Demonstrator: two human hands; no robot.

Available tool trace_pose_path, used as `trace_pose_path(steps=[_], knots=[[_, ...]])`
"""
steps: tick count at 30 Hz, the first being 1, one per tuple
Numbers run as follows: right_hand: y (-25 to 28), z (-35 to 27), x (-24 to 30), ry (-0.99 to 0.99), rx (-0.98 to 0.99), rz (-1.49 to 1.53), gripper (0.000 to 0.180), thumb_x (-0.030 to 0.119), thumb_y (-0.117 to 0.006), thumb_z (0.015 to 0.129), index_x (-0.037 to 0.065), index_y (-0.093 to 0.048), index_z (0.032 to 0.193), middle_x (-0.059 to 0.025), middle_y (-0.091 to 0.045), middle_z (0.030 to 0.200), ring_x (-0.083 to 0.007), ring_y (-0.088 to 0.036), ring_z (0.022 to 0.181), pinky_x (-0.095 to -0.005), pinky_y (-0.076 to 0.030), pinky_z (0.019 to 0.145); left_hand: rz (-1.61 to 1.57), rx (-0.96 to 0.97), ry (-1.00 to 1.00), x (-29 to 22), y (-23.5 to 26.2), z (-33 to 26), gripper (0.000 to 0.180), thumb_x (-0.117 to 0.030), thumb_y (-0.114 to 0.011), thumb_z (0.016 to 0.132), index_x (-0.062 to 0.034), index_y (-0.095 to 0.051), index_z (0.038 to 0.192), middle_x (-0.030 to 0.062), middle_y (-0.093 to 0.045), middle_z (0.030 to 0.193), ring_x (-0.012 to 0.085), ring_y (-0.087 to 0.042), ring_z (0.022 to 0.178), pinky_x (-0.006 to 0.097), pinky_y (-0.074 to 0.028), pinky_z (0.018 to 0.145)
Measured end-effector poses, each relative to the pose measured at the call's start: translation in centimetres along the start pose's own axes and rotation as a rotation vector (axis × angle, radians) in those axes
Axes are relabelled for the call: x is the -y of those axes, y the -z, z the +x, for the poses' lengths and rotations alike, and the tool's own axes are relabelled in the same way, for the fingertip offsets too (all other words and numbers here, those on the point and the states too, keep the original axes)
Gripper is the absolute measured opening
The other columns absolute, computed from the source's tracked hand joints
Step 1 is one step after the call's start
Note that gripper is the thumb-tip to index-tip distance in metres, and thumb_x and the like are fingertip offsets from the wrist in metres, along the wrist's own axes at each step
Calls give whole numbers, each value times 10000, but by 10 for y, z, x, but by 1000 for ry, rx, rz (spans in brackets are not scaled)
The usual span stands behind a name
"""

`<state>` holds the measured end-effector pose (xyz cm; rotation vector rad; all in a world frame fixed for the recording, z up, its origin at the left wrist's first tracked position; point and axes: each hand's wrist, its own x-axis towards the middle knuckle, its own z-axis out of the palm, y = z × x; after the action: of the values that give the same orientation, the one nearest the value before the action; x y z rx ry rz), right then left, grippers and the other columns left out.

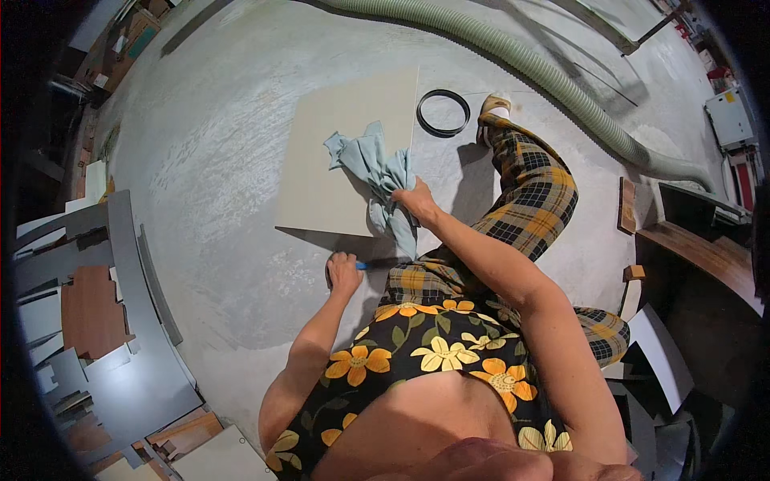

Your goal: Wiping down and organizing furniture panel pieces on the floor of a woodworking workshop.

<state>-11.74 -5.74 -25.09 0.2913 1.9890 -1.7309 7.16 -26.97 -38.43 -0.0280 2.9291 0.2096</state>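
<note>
My right hand [417, 202] is closed on a crumpled light blue cloth [369, 160], which lies over a pale beige panel [321, 192]. One end of the cloth hangs past the panel's near right edge. My left hand [344, 272] is closed, low over the floor and nearer to me than the panel. A short blue piece [366, 265] sticks out to the right of its fingers, and something dark shows at their left side. What kind of thing it is, I cannot make out.
A black ring-shaped coil [443, 113] lies right of the panel, near my foot. Beyond it a thick ribbed hose [513, 52] curves across the floor. Board offcuts [92, 313] are stacked at the left. Wooden boards [698, 252] stand at the right.
</note>
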Motion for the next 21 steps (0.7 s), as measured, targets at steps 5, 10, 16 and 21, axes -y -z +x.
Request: trace_pose_path(steps=[5, 10, 16, 21], knots=[[-1, 1, 0, -49, -17, -12, 524, 168, -646, 630, -43, -542, 1098, -178, -621, 1014, -263, -593, 916, -333, -454, 816, 21, 121, -21, -5, 5, -26, 338, -169, -701, 627, -48, -622, 932, 146, -565, 942, 313, -501, 983, 450, -373, 808], [0, 4, -6, -8, -16, 7, 526, 171, -644, 631, -39, -540, 1101, -183, -619, 1013, -269, -593, 915, -339, -448, 827, 33, 199, -32, -3, 15, -26, 311, -201, -671, 664, -40, -630, 926, 151, -576, 952, 327, -506, 994, 456, -378, 817], [-1, -1, 1, 0, 10, 11, 491, 168, -634, 638, -33, -556, 1078, -176, -627, 992, -264, -596, 904, -341, -450, 823, -1517, 111, 520, 7, -7, 11, 445, -422, -545, 841, -61, -576, 1099, 138, -547, 1184, 286, -465, 1139, 420, -400, 878], [1, 10, -13, -17, 17, -8, 489, 193, -630, 646, -28, -566, 1077, -184, -638, 973, -289, -607, 894, -353, -463, 802, -2393, -142, 981, -72, 64, 62, 585, -484, -400, 919, -57, -372, 1317, 118, -471, 1290, 291, -466, 1148, 437, -352, 977]])
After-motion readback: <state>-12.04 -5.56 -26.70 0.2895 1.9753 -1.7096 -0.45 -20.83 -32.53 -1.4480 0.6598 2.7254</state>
